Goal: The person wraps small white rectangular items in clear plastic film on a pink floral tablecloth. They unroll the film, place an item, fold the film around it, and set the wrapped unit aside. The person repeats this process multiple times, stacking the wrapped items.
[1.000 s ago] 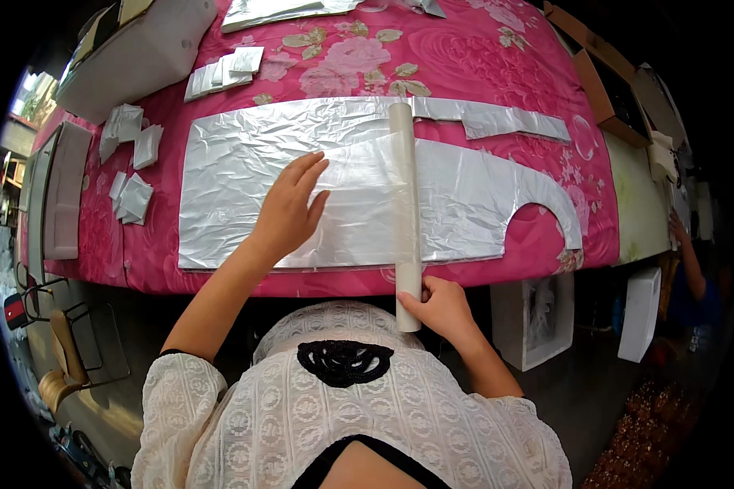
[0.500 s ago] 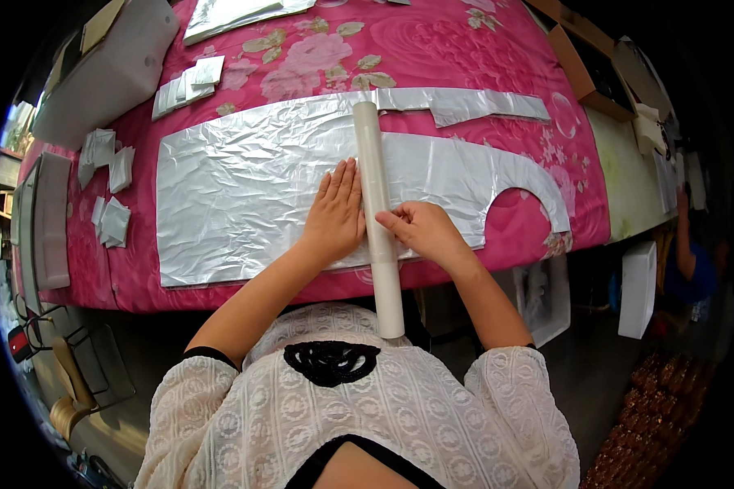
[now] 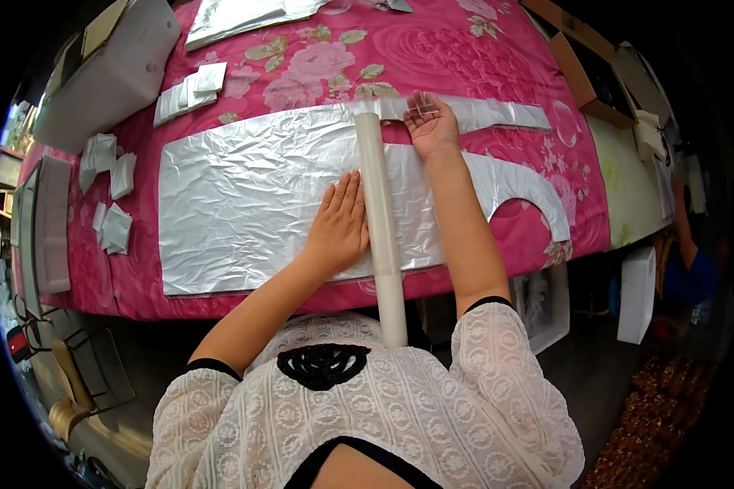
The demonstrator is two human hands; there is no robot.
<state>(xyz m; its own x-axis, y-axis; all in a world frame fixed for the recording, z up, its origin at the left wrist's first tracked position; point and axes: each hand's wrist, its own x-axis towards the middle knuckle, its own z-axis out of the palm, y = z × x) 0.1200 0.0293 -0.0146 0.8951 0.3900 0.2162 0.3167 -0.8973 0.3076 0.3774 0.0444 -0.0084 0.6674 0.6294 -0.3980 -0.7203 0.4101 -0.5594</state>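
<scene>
My left hand (image 3: 341, 224) lies flat, fingers together and stretched out, on a wrinkled silver foil sheet (image 3: 236, 200). Its edge meets a long pale roll (image 3: 381, 196), which looks like clear plastic film and runs from the sheet's far edge to my body. Beyond the roll's far right side, my right hand (image 3: 432, 126) is raised with its palm showing and fingers apart. Something clear and shiny, perhaps film, crosses those fingers; a firm grip does not show. The foil has a curved cutout on the right, and a foil strip (image 3: 514, 116) lies behind it.
A pink floral cloth (image 3: 432, 49) covers the table. Small folded silver packets (image 3: 192, 94) lie at the left, near a white foam box (image 3: 110, 73). More foil (image 3: 236, 20) is at the far edge. A cardboard box (image 3: 593, 77) stands at the right, and a co-worker's arm (image 3: 683, 216) shows beyond.
My right hand has left the middle of the roll and moved away from me to its far end, opening on the way. My left hand stays flat beside the roll.
</scene>
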